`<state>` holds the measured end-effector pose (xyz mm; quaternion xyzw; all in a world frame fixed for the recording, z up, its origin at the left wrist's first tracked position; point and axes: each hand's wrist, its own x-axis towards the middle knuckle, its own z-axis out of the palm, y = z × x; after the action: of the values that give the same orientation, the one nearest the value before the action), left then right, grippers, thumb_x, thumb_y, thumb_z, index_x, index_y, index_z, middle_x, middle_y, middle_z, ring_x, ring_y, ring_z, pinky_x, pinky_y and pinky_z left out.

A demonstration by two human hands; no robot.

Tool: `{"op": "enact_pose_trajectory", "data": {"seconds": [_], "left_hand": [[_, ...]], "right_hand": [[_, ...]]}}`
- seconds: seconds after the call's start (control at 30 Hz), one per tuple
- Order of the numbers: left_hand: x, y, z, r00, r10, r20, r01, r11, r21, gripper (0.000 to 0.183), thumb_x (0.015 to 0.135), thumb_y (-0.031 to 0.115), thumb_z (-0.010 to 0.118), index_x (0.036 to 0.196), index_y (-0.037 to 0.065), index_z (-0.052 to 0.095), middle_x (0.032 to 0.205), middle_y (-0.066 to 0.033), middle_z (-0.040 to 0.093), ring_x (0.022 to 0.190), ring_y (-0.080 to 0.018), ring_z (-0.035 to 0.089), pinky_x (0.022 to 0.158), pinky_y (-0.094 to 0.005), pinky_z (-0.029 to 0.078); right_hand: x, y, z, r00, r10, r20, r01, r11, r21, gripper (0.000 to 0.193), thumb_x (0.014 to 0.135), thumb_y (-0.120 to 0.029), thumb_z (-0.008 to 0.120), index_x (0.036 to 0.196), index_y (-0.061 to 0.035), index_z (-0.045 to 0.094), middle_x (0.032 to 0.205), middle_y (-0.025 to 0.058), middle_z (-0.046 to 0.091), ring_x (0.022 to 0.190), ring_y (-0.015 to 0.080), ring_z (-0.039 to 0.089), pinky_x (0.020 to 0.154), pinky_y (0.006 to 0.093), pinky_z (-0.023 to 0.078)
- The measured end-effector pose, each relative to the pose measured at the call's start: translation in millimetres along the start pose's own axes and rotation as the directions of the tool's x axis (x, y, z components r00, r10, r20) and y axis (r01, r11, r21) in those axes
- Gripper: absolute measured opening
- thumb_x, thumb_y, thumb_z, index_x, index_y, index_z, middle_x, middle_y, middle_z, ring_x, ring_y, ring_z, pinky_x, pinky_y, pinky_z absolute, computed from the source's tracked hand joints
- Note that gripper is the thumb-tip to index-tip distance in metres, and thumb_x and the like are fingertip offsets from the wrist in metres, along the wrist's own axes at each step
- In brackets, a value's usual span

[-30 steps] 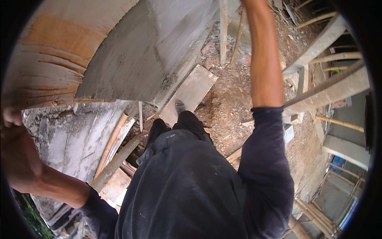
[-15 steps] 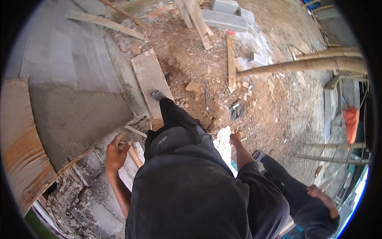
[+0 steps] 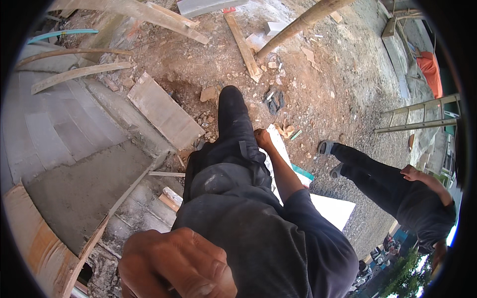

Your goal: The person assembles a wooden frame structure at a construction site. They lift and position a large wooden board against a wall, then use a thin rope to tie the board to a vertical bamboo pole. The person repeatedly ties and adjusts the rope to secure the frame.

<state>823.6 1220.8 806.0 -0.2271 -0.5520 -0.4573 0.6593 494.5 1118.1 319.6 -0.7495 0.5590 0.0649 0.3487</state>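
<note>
On rough, stone-littered ground (image 3: 343, 99), a person in dark clothes (image 3: 238, 223) is pointing one leg (image 3: 232, 114) ahead, while the left hand (image 3: 179, 263) is filling the foreground at the lower edge, its fingers curling inward in a narrow shape, and the right hand (image 3: 263, 139) is hanging just beside that leg, its fingers also bending, at the upper end of some white sheeting (image 3: 334, 211); whether either hand is holding anything, or the right is touching the sheeting, the view is not making clear. The sheeting is lying on the person's right, partly hiding behind the right forearm (image 3: 284, 169), and a teal strip (image 3: 302, 174) is showing along it. Farther ahead, a crumpled dark bag (image 3: 274, 101) is lying near a plank (image 3: 241, 47), with a round pole (image 3: 298, 27) slanting close by and a pale block (image 3: 273, 28) resting near both. On the left, a flat board (image 3: 164, 111) is lying aslant; a darker patch of cement (image 3: 94, 184) is bordering a paler surface (image 3: 54, 119), and a plywood panel (image 3: 37, 243) is edging the patch at lower left. On the right, a co-worker (image 3: 422, 213) is standing in dark clothes and sandals (image 3: 326, 147), a ladder (image 3: 422, 116) is showing beyond, and an orange cloth (image 3: 430, 72) is hanging near the far edge
</note>
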Motion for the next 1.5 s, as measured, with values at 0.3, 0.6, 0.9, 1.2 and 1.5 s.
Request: {"op": "enact_pose_trajectory", "data": {"seconds": [0.3, 0.6, 0.9, 1.2, 1.5], "left_hand": [[17, -121, -99, 0.439, -0.467, -0.768, 0.755, 0.655, 0.033, 0.030, 0.089, 0.022, 0.071, 0.101, -0.004, 0.064, 0.083, -0.0139, 0.066, 0.071, -0.0246, 0.064, 0.065, -0.0350, 0.053], [-369, -277, -141, -0.714, 0.009, -0.701, 0.663, -0.313, -0.680, 0.024, 0.087, 0.019, 0.073, 0.102, 0.000, 0.071, 0.085, -0.0042, 0.068, 0.066, -0.0157, 0.063, 0.055, -0.0326, 0.053], [-465, -455, -176, -0.927, 0.115, -0.357, 0.310, -0.299, -0.902, 0.032, 0.088, 0.018, 0.065, 0.115, -0.001, 0.064, 0.092, -0.0153, 0.072, 0.064, -0.0261, 0.070, 0.054, -0.0382, 0.058], [-499, -485, -244, -0.972, 0.083, -0.220, 0.205, -0.162, -0.965, 0.034, 0.091, 0.012, 0.060, 0.120, -0.006, 0.056, 0.097, -0.0236, 0.071, 0.066, -0.0346, 0.072, 0.052, -0.0428, 0.060], [-490, -475, -253, -0.924, 0.203, -0.323, 0.273, -0.238, -0.932, 0.037, 0.091, 0.010, 0.060, 0.123, -0.008, 0.053, 0.098, -0.0254, 0.070, 0.066, -0.0364, 0.071, 0.052, -0.0441, 0.061]], "right_hand": [[78, 233, -168, 0.995, 0.060, 0.083, 0.003, 0.791, -0.611, 0.022, 0.087, -0.012, 0.058, 0.091, 0.0000, 0.075, 0.095, 0.0231, 0.073, 0.090, 0.0364, 0.073, 0.075, 0.0466, 0.059], [288, 487, -253, 0.841, 0.469, -0.269, -0.462, 0.882, 0.094, 0.031, 0.087, -0.022, 0.053, 0.096, 0.0009, 0.072, 0.106, 0.0316, 0.068, 0.100, 0.0474, 0.067, 0.088, 0.0516, 0.054], [424, 757, -355, 0.340, 0.776, -0.532, -0.654, 0.601, 0.460, 0.032, 0.092, -0.021, 0.048, 0.097, 0.0009, 0.071, 0.098, 0.0303, 0.069, 0.093, 0.0490, 0.067, 0.081, 0.0540, 0.053], [521, 927, -338, 0.516, 0.679, -0.523, -0.688, 0.692, 0.219, 0.045, 0.094, -0.020, 0.042, 0.133, -0.0024, 0.056, 0.139, 0.0251, 0.055, 0.126, 0.0429, 0.054, 0.103, 0.0541, 0.044], [510, 880, -313, 0.616, 0.678, -0.401, -0.758, 0.649, -0.065, 0.035, 0.097, -0.025, 0.046, 0.117, -0.0015, 0.063, 0.128, 0.0239, 0.061, 0.116, 0.0422, 0.060, 0.096, 0.0530, 0.048]]}}
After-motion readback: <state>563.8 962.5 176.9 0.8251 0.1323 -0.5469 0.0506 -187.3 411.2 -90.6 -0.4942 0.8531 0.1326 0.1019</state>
